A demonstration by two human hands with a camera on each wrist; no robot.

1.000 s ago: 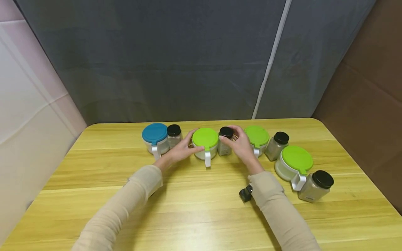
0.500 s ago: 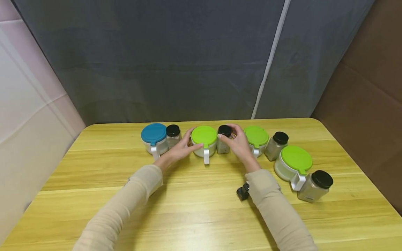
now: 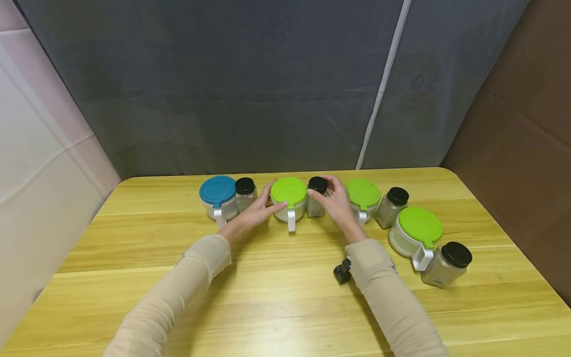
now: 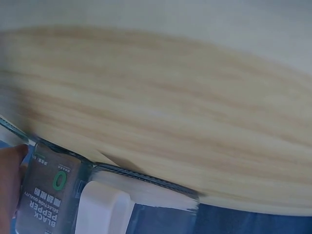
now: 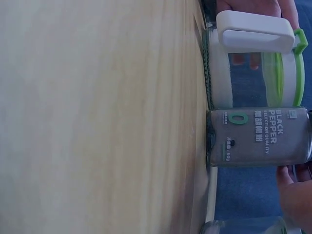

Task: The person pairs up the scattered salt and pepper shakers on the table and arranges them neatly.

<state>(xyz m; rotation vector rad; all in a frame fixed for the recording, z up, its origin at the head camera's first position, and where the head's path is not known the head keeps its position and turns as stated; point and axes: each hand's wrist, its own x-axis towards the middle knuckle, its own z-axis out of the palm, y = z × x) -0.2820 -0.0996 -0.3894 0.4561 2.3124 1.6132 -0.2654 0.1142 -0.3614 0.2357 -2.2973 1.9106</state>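
Note:
My left hand (image 3: pixel 257 211) holds a clear seasoning jar with a green lid (image 3: pixel 289 190) and white handle, thumb at the front and fingers round its left side. My right hand (image 3: pixel 335 202) grips a pepper jar with a black lid (image 3: pixel 316 198), thumb on the near side and fingers behind. In the right wrist view this pepper jar (image 5: pixel 263 136) shows a "BLACK PEPPER" label and stands right beside the green-lidded jar (image 5: pixel 223 73). Left of my left hand are a blue-lidded jar (image 3: pixel 217 191) and another black-lidded pepper jar (image 3: pixel 245 186).
Right of my right hand stands a green-lidded jar (image 3: pixel 363 193), then a black-lidded jar (image 3: pixel 390 210), another green-lidded jar (image 3: pixel 419 227) and another black-lidded jar (image 3: pixel 447 265), curving toward me. A dark curtain (image 3: pixel 223 99) hangs behind the wooden table (image 3: pixel 276 297).
The held green-lidded jar and pepper jar have shifted slightly back and left with both hands. The other jars keep their places.

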